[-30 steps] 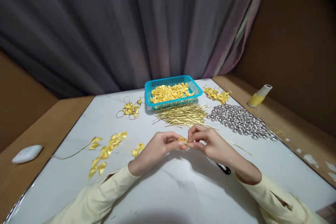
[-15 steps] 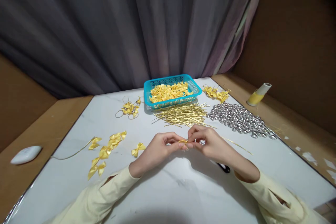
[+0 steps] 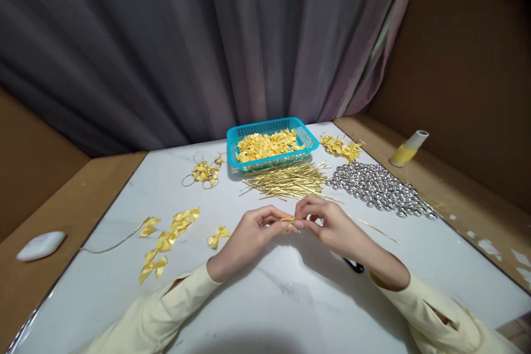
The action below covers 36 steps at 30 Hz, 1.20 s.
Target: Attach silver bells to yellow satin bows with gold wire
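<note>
My left hand [image 3: 259, 230] and my right hand [image 3: 326, 220] meet over the middle of the table, fingertips pinched together. Between them is a small yellow ribbon bow [image 3: 287, 219], mostly covered by the fingers. Both hands grip it; any finer part in the right fingertips is too small to make out. Just left of my left hand lies a single yellow bow [image 3: 218, 236]. Beyond the hands spreads a pile of gold twist ties [image 3: 286, 180]. A black-handled tool [image 3: 355, 266] lies partly hidden under my right forearm.
A blue basket [image 3: 231, 144] of yellow bows stands at the back. Silver beads [image 3: 377, 188] are heaped at right. Bows with gold loops lie in clusters [image 3: 205, 172] either side of the basket. More bows [image 3: 166, 240], a white rounded object [image 3: 41, 246] and a thread cone [image 3: 409, 149] lie around.
The fingertips have shifted slightly around the yellow bow, and my right fingers have closed in a little toward the left. Everything else stays put.
</note>
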Each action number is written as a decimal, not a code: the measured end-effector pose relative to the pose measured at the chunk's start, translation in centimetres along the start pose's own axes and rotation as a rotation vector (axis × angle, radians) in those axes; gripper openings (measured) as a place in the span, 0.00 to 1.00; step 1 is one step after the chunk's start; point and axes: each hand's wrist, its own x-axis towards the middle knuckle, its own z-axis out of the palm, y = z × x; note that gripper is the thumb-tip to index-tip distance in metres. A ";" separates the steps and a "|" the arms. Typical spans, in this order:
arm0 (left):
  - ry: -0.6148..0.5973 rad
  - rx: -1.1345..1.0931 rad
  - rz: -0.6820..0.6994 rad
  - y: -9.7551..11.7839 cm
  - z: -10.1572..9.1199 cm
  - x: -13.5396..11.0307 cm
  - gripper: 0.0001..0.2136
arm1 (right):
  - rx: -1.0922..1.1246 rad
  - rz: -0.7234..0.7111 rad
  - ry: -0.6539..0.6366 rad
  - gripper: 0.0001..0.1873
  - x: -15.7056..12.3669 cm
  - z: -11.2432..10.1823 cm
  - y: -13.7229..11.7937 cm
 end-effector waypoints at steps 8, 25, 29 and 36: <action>0.053 -0.097 0.016 -0.4 0.1 0.0 0.07 | 0.078 -0.048 0.089 0.06 0.0 0.4 0.0; 0.043 -0.163 -0.027 -0.7 -0.2 0.2 0.09 | 0.184 -0.076 0.157 0.08 0.2 1.3 0.5; 0.051 -0.105 -0.042 -0.7 -0.6 0.3 0.08 | 0.182 -0.083 0.161 0.07 0.1 1.3 0.5; 0.028 -0.069 -0.061 -0.7 -0.6 0.2 0.07 | 0.132 -0.074 0.180 0.08 0.0 1.5 0.5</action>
